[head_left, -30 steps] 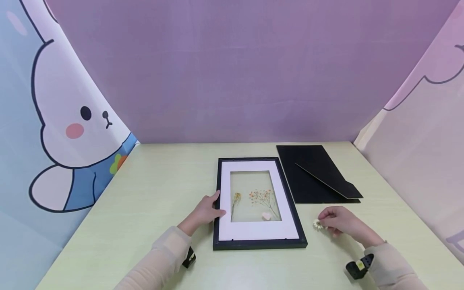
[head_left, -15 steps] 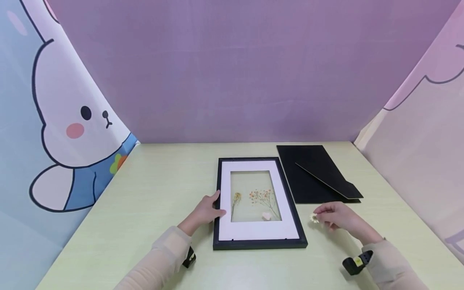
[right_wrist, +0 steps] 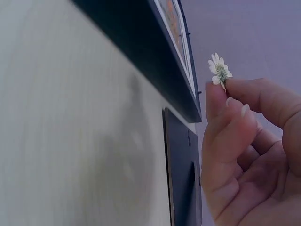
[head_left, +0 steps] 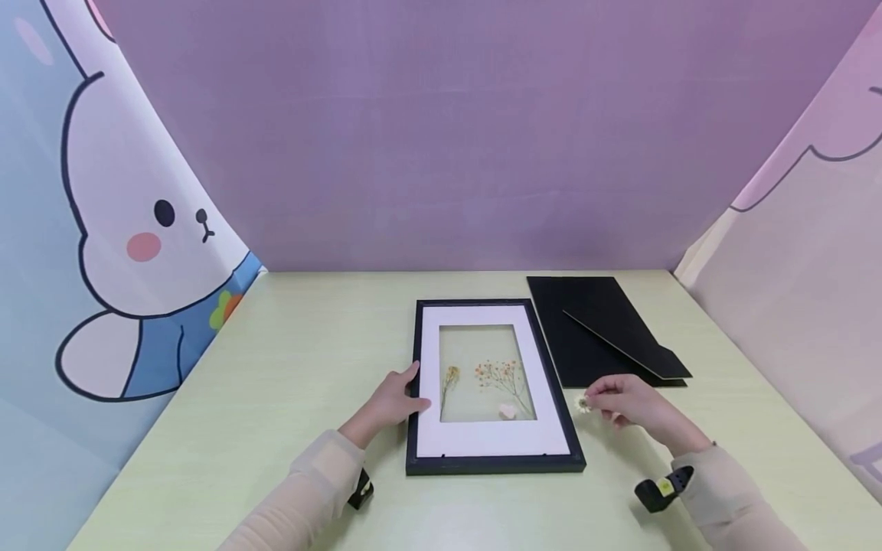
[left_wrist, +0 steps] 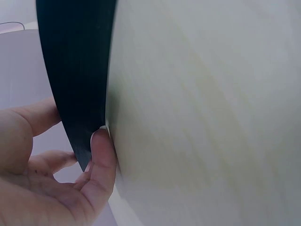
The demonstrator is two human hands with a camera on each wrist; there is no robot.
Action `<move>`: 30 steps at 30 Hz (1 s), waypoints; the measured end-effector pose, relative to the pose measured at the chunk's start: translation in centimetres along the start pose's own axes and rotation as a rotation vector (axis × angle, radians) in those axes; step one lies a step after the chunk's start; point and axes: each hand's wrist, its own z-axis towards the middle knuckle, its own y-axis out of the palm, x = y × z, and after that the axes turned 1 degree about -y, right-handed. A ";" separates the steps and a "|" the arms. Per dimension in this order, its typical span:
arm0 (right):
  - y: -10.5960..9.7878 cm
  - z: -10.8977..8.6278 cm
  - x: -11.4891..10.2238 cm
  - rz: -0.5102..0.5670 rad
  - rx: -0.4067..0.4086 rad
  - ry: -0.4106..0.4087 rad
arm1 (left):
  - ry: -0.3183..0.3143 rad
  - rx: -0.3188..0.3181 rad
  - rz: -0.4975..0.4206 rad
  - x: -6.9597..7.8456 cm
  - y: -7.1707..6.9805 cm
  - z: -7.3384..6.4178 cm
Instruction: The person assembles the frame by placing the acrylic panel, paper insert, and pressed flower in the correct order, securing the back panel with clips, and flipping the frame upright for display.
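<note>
A black picture frame (head_left: pixel 496 464) with a white mat lies flat on the table. Inside its window are a yellow dried flower (head_left: pixel 451 376), an orange-dotted dried sprig (head_left: pixel 501 376) and a pale pink petal (head_left: pixel 507 412). My left hand (head_left: pixel 387 399) grips the frame's left side, thumb over the top. In the left wrist view its fingers (left_wrist: pixel 102 162) curl against the frame's dark side wall (left_wrist: pixel 77 70). My right hand (head_left: pixel 635 405) pinches a small white pressed daisy (right_wrist: pixel 219 69) between thumb and forefinger, raised above the table just right of the frame.
A black backing board (head_left: pixel 579 337) with a fold-out stand (head_left: pixel 627 348) lies behind my right hand, beside the frame. A purple curtain (head_left: pixel 468 138) closes off the table's back edge, and printed cloth (head_left: pixel 124 229) hangs at the left. The pale table (head_left: pixel 310 329) extends around the frame.
My right hand has moved left and slightly away from me with the daisy, up to the frame's right edge. The left hand keeps its hold on the frame.
</note>
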 end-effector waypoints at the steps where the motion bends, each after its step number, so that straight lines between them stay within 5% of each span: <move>1: 0.1 0.1 -0.1 0.005 -0.002 -0.005 | 0.000 0.000 0.002 0.0 0.0 0.0; 30: 2.6 3.3 -1.9 0.028 0.030 0.031 | -0.009 -0.001 0.000 0.0 0.1 0.2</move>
